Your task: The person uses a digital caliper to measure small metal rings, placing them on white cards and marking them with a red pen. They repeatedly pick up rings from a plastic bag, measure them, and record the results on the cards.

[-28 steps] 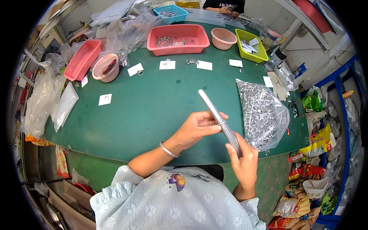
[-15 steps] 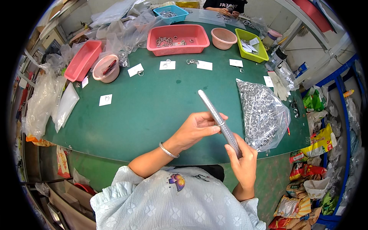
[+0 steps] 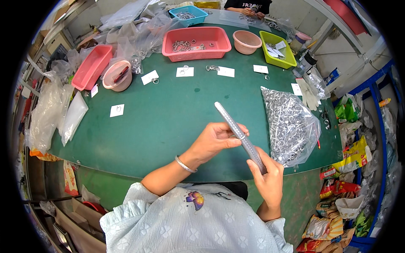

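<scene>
A grey tapered ring mandrel (image 3: 228, 119) with fine markings slants over the green table, its narrow tip pointing up and to the left. My right hand (image 3: 270, 173) wraps round its thick lower end. Partway up, a thin silver ring (image 3: 242, 137) encircles the mandrel, pinched between the thumb and fingers of my left hand (image 3: 214, 141). Just right of my hands lies a large clear bag of metal rings (image 3: 290, 126). Beyond them, small white cards (image 3: 184, 72) lie in a loose row, some with rings on or beside them.
Along the far side stand a pink basket (image 3: 196, 55), a pink bowl (image 3: 247, 42), a lime-green basket (image 3: 280, 61) and a blue basket (image 3: 188, 21). Another pink bowl (image 3: 118, 84) stands left. A person (image 3: 249, 10) handles something at the far edge. White gloves (image 3: 308, 95) lie right.
The mandrel's tip has swung slightly left and down. Both hands keep their hold, and the ring stays at about the same place along it.
</scene>
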Demonstrator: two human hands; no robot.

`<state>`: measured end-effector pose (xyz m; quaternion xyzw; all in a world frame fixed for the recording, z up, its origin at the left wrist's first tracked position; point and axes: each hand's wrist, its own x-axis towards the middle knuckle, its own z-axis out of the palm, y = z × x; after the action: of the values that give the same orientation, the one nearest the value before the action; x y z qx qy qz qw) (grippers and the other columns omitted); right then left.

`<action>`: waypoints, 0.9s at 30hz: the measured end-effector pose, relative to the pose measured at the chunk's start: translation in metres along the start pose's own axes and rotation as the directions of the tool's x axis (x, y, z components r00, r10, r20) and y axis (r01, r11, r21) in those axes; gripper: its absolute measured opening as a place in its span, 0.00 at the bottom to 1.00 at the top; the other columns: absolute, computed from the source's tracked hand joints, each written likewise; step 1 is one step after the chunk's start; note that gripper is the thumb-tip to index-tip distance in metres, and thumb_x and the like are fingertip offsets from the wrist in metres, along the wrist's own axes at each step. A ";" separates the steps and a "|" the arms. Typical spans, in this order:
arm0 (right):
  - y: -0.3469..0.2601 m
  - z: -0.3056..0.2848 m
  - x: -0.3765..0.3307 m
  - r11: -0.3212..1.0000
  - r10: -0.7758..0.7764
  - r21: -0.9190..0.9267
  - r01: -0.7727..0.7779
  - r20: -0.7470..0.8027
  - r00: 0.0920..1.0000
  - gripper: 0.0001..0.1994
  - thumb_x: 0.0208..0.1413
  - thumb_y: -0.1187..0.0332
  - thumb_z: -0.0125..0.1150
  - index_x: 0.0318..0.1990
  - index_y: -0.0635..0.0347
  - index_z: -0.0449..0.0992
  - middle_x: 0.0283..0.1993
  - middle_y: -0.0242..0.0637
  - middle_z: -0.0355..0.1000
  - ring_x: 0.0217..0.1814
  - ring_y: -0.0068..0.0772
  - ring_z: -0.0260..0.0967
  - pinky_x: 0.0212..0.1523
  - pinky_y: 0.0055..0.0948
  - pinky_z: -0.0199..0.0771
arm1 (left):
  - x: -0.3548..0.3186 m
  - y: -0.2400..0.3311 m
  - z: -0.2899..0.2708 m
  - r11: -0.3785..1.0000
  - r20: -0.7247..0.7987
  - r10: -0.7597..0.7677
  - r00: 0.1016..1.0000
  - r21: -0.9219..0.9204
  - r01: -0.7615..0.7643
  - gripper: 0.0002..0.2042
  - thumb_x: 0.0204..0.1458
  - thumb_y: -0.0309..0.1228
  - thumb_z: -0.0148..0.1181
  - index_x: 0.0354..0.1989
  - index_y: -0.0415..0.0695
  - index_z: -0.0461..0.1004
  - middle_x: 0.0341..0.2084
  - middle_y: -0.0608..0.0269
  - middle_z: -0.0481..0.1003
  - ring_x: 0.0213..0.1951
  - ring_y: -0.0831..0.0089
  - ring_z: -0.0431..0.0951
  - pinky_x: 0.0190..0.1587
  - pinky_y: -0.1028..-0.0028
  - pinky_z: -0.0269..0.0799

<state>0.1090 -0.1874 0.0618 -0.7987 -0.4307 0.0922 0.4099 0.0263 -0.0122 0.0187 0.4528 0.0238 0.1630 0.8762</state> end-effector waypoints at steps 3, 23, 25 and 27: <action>0.000 0.001 0.001 1.000 0.005 0.013 -0.005 0.001 1.000 0.15 0.49 0.69 0.63 0.44 0.64 0.73 0.29 0.48 0.74 0.25 0.45 0.72 0.25 0.33 0.70 | -0.001 -0.004 0.001 1.000 -0.043 0.019 0.999 0.014 -0.018 0.15 0.47 0.24 0.62 0.44 0.34 0.71 0.43 0.56 0.70 0.47 0.70 0.71 0.53 0.68 0.66; -0.005 -0.012 -0.001 0.991 0.048 0.117 -0.061 0.109 0.993 0.14 0.48 0.71 0.63 0.44 0.66 0.74 0.24 0.44 0.70 0.19 0.25 0.64 0.22 0.24 0.65 | -0.002 0.014 -0.016 0.986 -0.044 0.153 0.987 -0.060 -0.155 0.15 0.48 0.32 0.64 0.41 0.36 0.72 0.37 0.61 0.68 0.41 0.73 0.68 0.47 0.74 0.64; -0.006 -0.011 0.000 0.994 0.023 0.108 -0.032 0.089 0.996 0.15 0.48 0.71 0.63 0.44 0.66 0.74 0.25 0.45 0.71 0.19 0.28 0.66 0.23 0.25 0.66 | -0.003 0.006 -0.009 0.993 -0.036 0.118 0.992 -0.013 -0.118 0.15 0.46 0.30 0.65 0.40 0.36 0.73 0.38 0.61 0.68 0.42 0.73 0.68 0.47 0.74 0.64; -0.007 -0.011 0.000 0.995 0.010 0.099 -0.018 0.082 0.997 0.15 0.48 0.71 0.63 0.44 0.66 0.74 0.26 0.46 0.72 0.20 0.31 0.67 0.23 0.27 0.67 | -0.006 0.002 0.001 0.998 -0.015 0.057 0.998 -0.029 -0.058 0.15 0.44 0.28 0.66 0.40 0.36 0.74 0.39 0.61 0.68 0.41 0.74 0.69 0.46 0.74 0.65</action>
<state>0.1101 -0.1920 0.0743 -0.7759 -0.4363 0.1487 0.4308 0.0202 -0.0131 0.0203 0.4394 0.0146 0.1915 0.8775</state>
